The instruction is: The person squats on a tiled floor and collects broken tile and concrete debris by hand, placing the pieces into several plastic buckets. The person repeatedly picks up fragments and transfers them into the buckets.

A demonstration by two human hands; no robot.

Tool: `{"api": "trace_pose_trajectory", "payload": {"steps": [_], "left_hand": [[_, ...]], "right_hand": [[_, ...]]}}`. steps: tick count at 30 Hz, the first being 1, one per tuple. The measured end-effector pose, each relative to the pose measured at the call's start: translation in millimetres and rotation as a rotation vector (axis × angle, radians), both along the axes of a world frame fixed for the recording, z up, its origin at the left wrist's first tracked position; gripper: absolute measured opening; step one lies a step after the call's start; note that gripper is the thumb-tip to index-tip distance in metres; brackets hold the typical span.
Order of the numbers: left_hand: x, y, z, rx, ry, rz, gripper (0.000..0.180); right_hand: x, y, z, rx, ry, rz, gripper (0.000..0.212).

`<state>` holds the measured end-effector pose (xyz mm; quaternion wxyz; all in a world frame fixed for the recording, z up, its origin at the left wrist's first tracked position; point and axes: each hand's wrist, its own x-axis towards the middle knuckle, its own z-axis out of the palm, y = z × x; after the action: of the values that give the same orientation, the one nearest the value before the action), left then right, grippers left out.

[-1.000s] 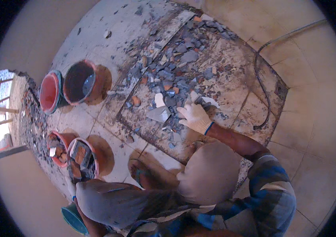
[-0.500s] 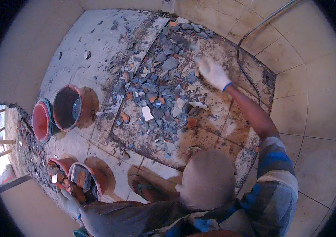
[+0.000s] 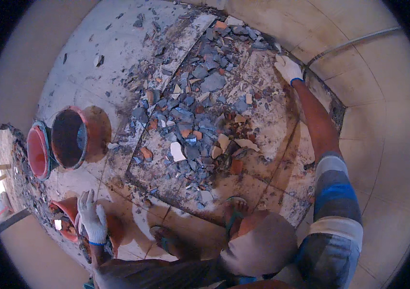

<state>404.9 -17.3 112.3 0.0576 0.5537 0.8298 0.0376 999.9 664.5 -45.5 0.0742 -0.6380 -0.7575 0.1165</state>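
My left hand (image 3: pixel 91 217), in a white knit glove with a blue cuff edge, has its fingers stretched out above the near orange-red buckets. One of these, a bucket (image 3: pixel 116 230), is partly covered by the hand; broken pieces lie in the bucket (image 3: pixel 64 207) beside it. My right hand (image 3: pixel 289 69), gloved alike, reaches far right to the floor by the tiled wall. Its fingers are curled, and a small pale tip (image 3: pixel 278 47) shows beyond them; what it belongs to is unclear. Left of this hand spreads a heap of grey, orange and white rubble (image 3: pixel 190 120).
Two more buckets stand at the left: one dark inside (image 3: pixel 68 137), one red with a green rim (image 3: pixel 38 150). A hose or pipe (image 3: pixel 359 44) runs along the right wall. My sandalled feet (image 3: pixel 237 207) are at the rubble's near edge. More debris (image 3: pixel 26 168) lies far left.
My right hand has moved right and farther away, toward the wall. My left hand has risen from beside the near buckets to above them, fingers extended. The hose's lower part no longer shows plainly.
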Motion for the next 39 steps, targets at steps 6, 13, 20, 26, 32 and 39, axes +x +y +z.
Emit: {"api": "trace_pose_trajectory", "payload": {"steps": [6,13,20,26,32,39], "left_hand": [[2.9,20.3,-18.9,-0.059,-0.125,-0.039,0.054],[7.7,14.7,-20.0,-0.106,-0.239,-0.009,0.052],[4.0,3.0,-30.7,-0.102,-0.196,0.058,0.051],[-1.0,11.7,-37.2,-0.026,-0.121,0.151,0.056],[-50.0,107.4,-20.2,0.195,0.157,0.004,0.065],[-78.8,239.1,-40.0,0.170,0.178,0.057,0.086]], "right_hand": [[-10.8,-56.6,25.3,-0.064,0.021,0.267,0.060],[-60.0,17.0,38.4,0.147,0.054,0.163,0.061],[-115.6,115.3,30.2,0.173,-0.085,0.424,0.059],[-106.8,104.5,51.9,0.131,-0.176,0.559,0.058],[-105.7,55.8,76.2,-0.051,-0.094,0.599,0.057],[-96.1,16.8,77.0,0.067,-0.020,0.464,0.059]]}}
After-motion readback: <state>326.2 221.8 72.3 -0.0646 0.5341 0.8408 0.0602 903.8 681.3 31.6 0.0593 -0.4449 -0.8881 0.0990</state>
